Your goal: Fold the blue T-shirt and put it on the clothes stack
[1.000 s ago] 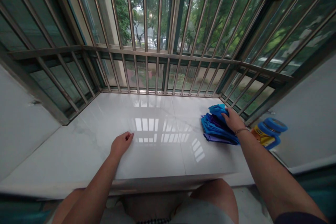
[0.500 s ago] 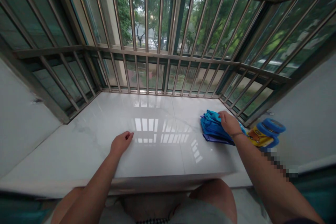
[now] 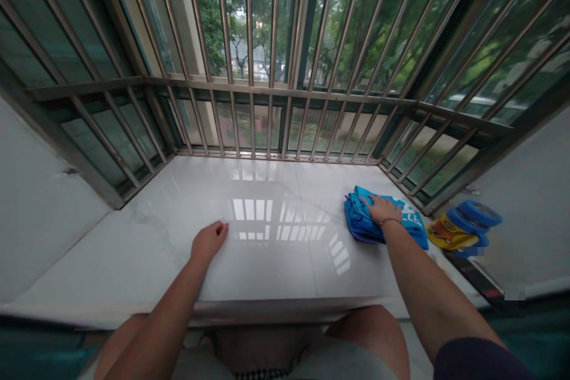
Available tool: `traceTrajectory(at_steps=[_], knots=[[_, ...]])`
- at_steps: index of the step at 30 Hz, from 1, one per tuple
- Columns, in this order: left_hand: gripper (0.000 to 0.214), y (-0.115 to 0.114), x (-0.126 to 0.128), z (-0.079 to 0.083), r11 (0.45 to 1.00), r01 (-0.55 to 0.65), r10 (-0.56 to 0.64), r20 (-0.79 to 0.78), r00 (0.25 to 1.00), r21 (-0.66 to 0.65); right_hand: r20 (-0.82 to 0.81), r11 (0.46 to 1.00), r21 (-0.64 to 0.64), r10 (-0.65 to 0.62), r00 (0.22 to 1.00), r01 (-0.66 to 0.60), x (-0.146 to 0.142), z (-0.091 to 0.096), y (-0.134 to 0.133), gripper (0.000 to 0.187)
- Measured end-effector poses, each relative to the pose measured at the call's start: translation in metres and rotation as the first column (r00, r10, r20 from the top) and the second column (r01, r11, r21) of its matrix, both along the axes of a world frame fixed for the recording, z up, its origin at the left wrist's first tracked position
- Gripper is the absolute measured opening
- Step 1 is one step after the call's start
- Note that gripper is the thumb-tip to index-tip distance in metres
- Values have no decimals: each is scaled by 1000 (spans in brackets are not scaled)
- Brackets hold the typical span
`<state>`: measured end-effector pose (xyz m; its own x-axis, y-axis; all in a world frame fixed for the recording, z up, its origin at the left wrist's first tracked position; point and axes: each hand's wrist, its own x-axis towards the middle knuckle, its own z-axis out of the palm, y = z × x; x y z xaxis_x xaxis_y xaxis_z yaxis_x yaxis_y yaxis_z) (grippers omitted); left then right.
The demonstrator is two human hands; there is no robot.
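A folded stack of bright blue cloth [image 3: 366, 218] lies on the white marble ledge [image 3: 267, 267] toward the right, with a purple edge showing beneath it. My right hand [image 3: 382, 209] presses flat on top of the stack, fingers spread and holding nothing. A printed corner of the cloth sticks out past the hand on the right. My left hand [image 3: 208, 241] rests on the bare marble near the front, left of centre, its fingers loosely curled. It touches only the ledge.
A blue-and-yellow round object [image 3: 463, 228] sits at the ledge's right end, against the white side wall [image 3: 525, 202]. Metal window bars [image 3: 285, 113] run along the far edge, with trees beyond. The ledge's front edge lies above my knees [image 3: 369, 338].
My right hand has moved left and pressed the cloth stack flatter. More of the printed cloth now spreads out to the right. My left hand has barely moved.
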<state>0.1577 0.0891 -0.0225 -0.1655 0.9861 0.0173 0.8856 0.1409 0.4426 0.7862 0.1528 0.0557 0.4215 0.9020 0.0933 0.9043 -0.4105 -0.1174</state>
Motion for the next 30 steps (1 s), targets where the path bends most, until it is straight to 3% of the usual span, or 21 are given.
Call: traceTrajectory(at_steps=[7, 14, 20, 30], knots=[[43, -3, 4, 6, 1000, -6, 6, -27, 1000, -18, 59, 996, 26, 86, 995, -88, 5, -3, -21, 69], [42, -2, 3, 1, 1000, 5, -5, -43, 999, 7, 125, 986, 81, 133, 983, -144, -8, -11, -48, 67], [41, -3, 6, 4, 1000, 4, -4, -52, 999, -2, 119, 989, 20, 141, 983, -144, -8, -7, -45, 73], [40, -5, 8, 7, 1000, 1, -1, -84, 996, -5, 109, 983, -85, 172, 979, -163, -12, -8, -45, 103]])
